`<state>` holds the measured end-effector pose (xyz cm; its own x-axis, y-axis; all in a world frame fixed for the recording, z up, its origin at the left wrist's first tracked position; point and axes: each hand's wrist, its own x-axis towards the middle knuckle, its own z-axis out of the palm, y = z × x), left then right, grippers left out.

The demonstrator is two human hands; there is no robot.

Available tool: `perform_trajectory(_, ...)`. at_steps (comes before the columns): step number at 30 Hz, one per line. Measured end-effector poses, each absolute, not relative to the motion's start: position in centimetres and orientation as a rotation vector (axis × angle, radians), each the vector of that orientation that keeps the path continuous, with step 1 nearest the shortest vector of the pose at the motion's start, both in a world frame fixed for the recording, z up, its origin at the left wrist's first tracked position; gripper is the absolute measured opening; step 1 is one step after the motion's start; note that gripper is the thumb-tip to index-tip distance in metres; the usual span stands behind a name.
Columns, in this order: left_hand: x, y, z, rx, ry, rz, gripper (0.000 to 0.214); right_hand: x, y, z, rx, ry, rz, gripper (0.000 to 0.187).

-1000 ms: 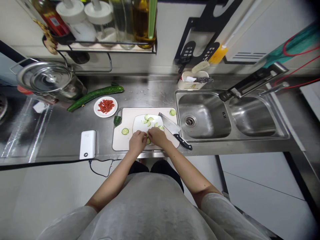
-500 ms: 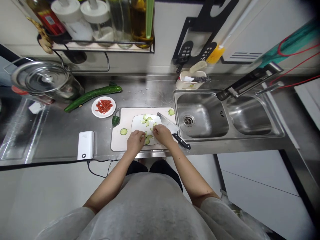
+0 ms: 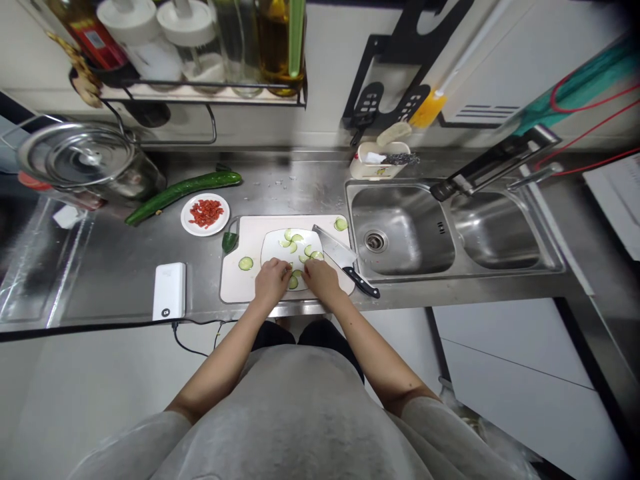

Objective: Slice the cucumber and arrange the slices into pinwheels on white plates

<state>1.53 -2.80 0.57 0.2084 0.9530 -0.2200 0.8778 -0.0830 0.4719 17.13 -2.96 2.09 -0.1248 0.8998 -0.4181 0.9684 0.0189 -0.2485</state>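
Note:
A white square plate point(image 3: 270, 241) rests on a pale cutting board point(image 3: 231, 283). Thin cucumber slices point(image 3: 290, 244) lie on it in small fan-like groups. My left hand point(image 3: 273, 280) is over the plate's near left part, its fingertips pinched on a small piece of cucumber slice. Close beside it, my right hand point(image 3: 321, 279) has its fingers drawn together low over the plate; whatever is between them is hidden. A knife point(image 3: 363, 283) with a black handle lies at the board's right side. Round cucumber slices point(image 3: 245, 263) and a dark green cucumber end point(image 3: 230, 241) lie near the left edge.
Behind the board are a small plate of red pieces point(image 3: 206, 213) and a long cucumber point(image 3: 185, 193). A white power bank point(image 3: 169, 291) sits front left, a steel pot point(image 3: 85, 160) back left. To the right is a double sink point(image 3: 405, 230); a bottle rack point(image 3: 200, 93) hangs above.
My right hand has moved toward me, away from the right-hand group of cucumber slices, which now shows more fully. My left hand stays nearly in place. The whole view has shifted slightly.

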Motion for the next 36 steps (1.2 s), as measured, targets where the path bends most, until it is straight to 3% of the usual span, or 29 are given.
perform_trajectory(14,1.5,-2.8,0.6,1.948,1.708,0.244,0.015,17.6,-2.7,2.3,2.017,2.134,-0.745,0.018)
perform_trajectory(24,-3.0,-4.9,0.4,1.661,1.930,0.768,0.025,23.0,-3.4,4.5,2.705,2.169,-0.732,0.030)
perform_trajectory(36,-6.7,-4.3,-0.9,1.510,2.235,0.566,0.037,24.2,-5.0,3.1,2.812,2.147,-0.822,0.035)
